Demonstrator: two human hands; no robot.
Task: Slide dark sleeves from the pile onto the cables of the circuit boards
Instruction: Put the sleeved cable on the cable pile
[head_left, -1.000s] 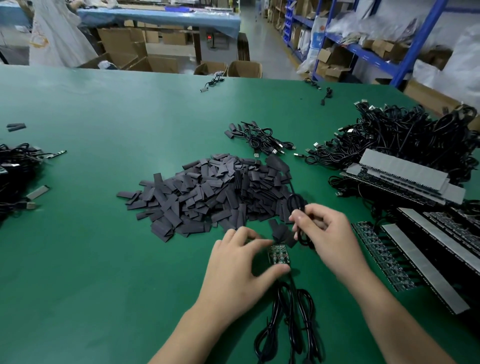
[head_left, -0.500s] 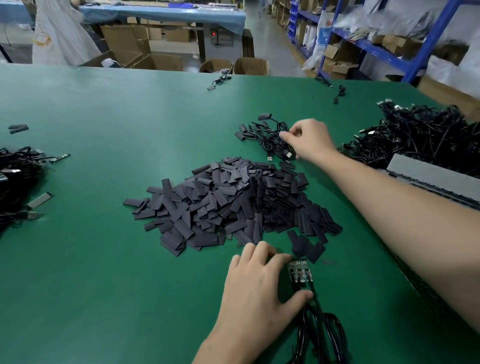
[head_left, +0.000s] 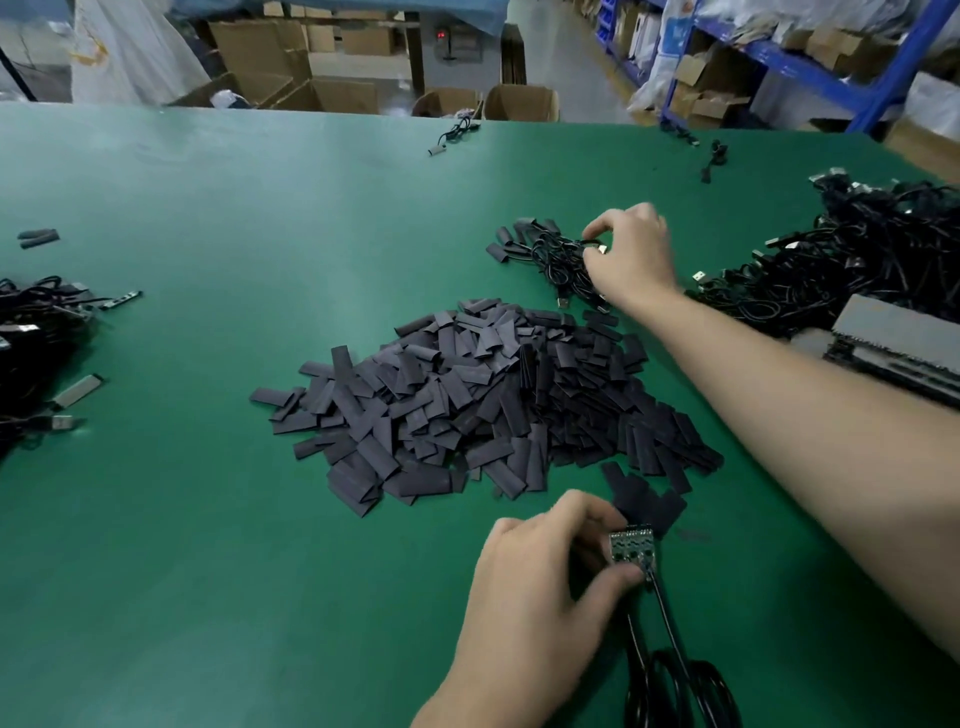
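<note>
A pile of flat dark sleeves (head_left: 493, 400) lies in the middle of the green table (head_left: 208, 519). My left hand (head_left: 540, 597) pinches a small circuit board (head_left: 632, 548) near the front edge; its black cables (head_left: 670, 670) trail toward me. My right hand (head_left: 631, 257) reaches past the pile and pinches a cable in a small bundle of sleeved cables (head_left: 553, 257).
A big heap of black cables (head_left: 841, 260) covers the right side, with grey trays of boards (head_left: 893, 348) in front of it. More cables and boards (head_left: 36, 338) lie at the left edge. Cardboard boxes (head_left: 519, 101) and blue shelving (head_left: 831, 67) stand beyond the table.
My right hand left the board near me and reached out to the small cable bundle behind the pile. My left hand's fingers curled round the circuit board.
</note>
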